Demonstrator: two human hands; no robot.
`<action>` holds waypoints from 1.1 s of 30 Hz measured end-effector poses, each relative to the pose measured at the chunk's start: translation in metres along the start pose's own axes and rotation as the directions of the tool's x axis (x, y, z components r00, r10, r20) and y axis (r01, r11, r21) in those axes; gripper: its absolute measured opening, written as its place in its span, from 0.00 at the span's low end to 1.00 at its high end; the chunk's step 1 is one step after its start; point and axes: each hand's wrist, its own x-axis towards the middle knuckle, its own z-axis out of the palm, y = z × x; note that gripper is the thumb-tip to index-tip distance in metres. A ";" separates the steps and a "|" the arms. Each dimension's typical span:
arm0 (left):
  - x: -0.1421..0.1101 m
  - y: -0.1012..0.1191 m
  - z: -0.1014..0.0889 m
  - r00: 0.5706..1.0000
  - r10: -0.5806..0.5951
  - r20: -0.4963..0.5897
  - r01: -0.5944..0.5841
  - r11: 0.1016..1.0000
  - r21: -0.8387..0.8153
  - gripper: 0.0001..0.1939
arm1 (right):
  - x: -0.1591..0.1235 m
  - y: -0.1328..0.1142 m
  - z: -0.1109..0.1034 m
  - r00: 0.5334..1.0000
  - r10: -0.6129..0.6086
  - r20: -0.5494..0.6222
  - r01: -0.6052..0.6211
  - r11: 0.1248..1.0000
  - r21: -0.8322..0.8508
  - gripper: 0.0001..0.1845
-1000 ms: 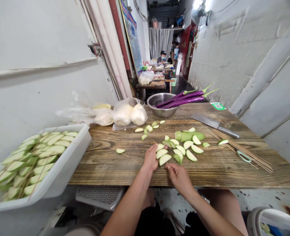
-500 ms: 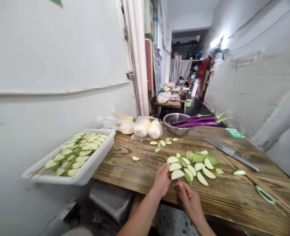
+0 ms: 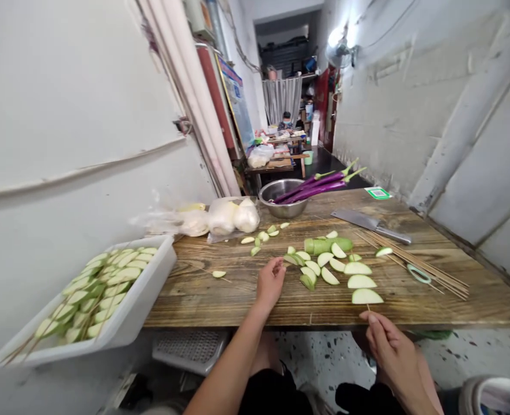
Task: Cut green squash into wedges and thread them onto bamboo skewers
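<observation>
Tray of threaded slices at left, bowl of eggplants at the back, three slices on a stick in the right hand

The white tray (image 3: 148,302) at the left end of the table (image 3: 220,305) holds many pale green slices (image 3: 123,275) on thin sticks, laid in rows, with bare stick ends pointing to its near corner. At the back, a steel bowl (image 3: 283,210) holds purple eggplants (image 3: 317,187), their stems leaning out over the right rim. Beside it, a clear bag (image 3: 221,219) wraps round white pieces. A bucket (image 3: 471,395) is at the lower right; its contents are hard to make out.

The right hand (image 3: 388,340) pinches the lower end of a skewer (image 3: 368,308) between closed thumb and fingers. Its three slices (image 3: 362,282) sit one above another over the front right of the table; whether they touch the wood, I cannot tell. The left hand (image 3: 271,280) has loosely curled, partly open fingers and holds nothing that can be seen, just beside the loose slices (image 3: 313,267). Behind those lies an uncut green piece (image 3: 318,246). A knife (image 3: 361,220), spare sticks (image 3: 442,275) and a peeler (image 3: 418,273) lie to the right
</observation>
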 end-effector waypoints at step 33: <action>0.029 -0.009 -0.037 0.910 -0.399 0.111 0.391 0.735 -0.554 0.08 | -0.012 -0.038 0.084 0.801 -0.217 0.558 0.330 0.938 -0.108 0.17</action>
